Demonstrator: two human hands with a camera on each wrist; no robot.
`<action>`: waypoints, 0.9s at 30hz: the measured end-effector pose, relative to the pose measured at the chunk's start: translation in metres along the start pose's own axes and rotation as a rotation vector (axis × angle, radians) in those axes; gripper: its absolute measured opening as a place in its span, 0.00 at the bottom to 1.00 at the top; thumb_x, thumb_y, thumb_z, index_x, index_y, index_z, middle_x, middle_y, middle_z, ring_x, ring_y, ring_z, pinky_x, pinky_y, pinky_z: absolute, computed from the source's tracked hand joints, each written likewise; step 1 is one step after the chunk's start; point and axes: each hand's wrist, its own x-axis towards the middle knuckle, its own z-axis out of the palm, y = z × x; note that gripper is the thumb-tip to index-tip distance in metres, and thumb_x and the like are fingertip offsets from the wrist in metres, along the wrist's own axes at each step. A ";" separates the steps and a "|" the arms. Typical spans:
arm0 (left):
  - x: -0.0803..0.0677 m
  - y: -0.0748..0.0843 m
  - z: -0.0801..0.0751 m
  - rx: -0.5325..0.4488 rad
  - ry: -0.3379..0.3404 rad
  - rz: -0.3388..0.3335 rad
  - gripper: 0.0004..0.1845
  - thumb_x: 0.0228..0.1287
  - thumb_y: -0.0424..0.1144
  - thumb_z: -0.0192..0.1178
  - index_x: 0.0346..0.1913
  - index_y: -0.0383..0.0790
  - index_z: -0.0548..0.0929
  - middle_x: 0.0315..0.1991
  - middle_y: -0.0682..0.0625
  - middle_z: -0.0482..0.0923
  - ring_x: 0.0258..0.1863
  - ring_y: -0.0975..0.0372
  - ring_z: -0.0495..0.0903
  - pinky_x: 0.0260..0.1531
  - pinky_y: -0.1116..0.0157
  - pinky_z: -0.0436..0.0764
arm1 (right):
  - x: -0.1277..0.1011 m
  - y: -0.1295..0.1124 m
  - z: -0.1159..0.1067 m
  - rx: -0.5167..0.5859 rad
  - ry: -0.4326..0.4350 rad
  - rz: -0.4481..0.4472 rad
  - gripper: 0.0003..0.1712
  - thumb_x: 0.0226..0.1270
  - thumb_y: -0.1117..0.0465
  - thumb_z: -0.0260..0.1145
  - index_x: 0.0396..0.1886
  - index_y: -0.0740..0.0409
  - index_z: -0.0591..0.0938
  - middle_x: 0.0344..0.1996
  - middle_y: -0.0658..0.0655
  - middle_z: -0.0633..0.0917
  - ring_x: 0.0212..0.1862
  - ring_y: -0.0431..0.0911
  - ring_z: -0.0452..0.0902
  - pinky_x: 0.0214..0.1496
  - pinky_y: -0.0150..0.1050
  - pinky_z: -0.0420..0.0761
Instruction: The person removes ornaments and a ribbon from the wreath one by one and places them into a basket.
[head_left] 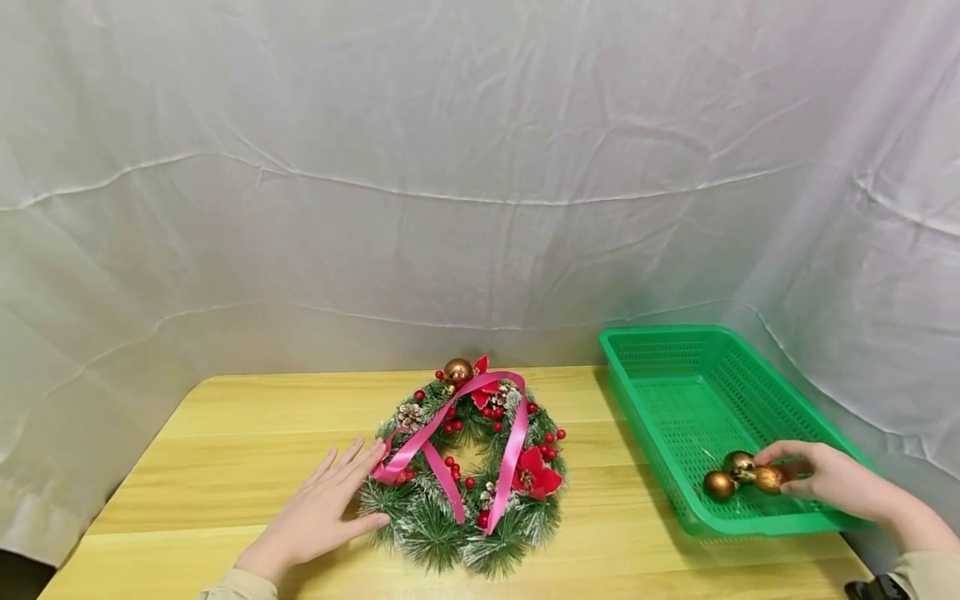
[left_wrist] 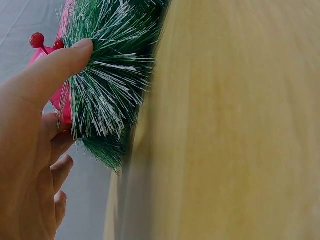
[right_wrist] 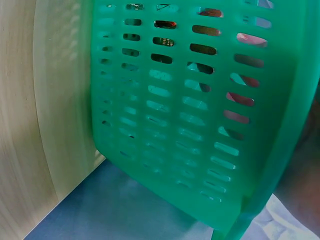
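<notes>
— Resting flat on the desk (head_left: 225, 433), the left hand (head_left: 322, 512) has its fingers spread and straight, the tips touching the wreath (head_left: 472, 467) at its left edge. Do you see the same?

— Yes. From the left wrist, one finger (left_wrist: 55, 67) presses into the green needles of the wreath (left_wrist: 107, 85), with red berries (left_wrist: 42, 41) just behind it.

— And the right hand (head_left: 825, 477)?

— It is inside the basket (head_left: 675, 392), at the near right corner, fingers curled round a gold ball (head_left: 768, 478). Two more balls (head_left: 729, 475) lie just beside that one, touching or nearly so; I cannot tell which.

— Where does the basket stand?

— At the right end of the desk, well apart from the wreath, its near end past the desk's edge. The right wrist view shows only the slotted green wall of the basket (right_wrist: 190, 115) beside the desk (right_wrist: 45, 100).

— Anything between the two hands?

— Bare desk. The wreath carries a pink ribbon (head_left: 450, 442), a red flower (head_left: 536, 477), pine cones and a copper ball (head_left: 457, 370) at its top. A creased white cloth (head_left: 480, 167) hangs behind.
</notes>
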 end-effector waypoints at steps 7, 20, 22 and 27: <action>0.001 -0.001 0.000 0.004 -0.005 -0.005 0.48 0.57 0.69 0.54 0.75 0.47 0.55 0.74 0.50 0.53 0.72 0.50 0.52 0.72 0.61 0.34 | 0.000 -0.004 0.001 -0.050 0.035 0.082 0.22 0.61 0.69 0.65 0.54 0.74 0.73 0.51 0.75 0.75 0.46 0.20 0.70 0.39 0.35 0.83; 0.000 -0.001 0.002 0.008 0.012 0.008 0.48 0.57 0.69 0.54 0.74 0.45 0.57 0.73 0.48 0.54 0.71 0.49 0.53 0.70 0.67 0.29 | 0.010 -0.042 0.017 -0.229 0.220 0.019 0.20 0.63 0.65 0.66 0.55 0.64 0.76 0.46 0.52 0.83 0.44 0.28 0.76 0.38 0.32 0.82; 0.000 -0.002 0.003 0.011 0.017 0.010 0.48 0.57 0.69 0.54 0.74 0.45 0.57 0.73 0.49 0.54 0.71 0.49 0.53 0.70 0.67 0.29 | 0.017 -0.059 0.020 -0.255 0.259 0.004 0.20 0.64 0.64 0.65 0.56 0.61 0.76 0.47 0.54 0.83 0.45 0.29 0.76 0.39 0.33 0.82; 0.000 -0.002 0.003 0.004 0.022 0.015 0.48 0.57 0.69 0.55 0.74 0.44 0.57 0.73 0.49 0.54 0.71 0.49 0.54 0.70 0.66 0.29 | 0.038 -0.109 0.026 -0.307 0.328 -0.080 0.19 0.66 0.63 0.64 0.57 0.55 0.76 0.49 0.54 0.82 0.48 0.34 0.78 0.43 0.30 0.81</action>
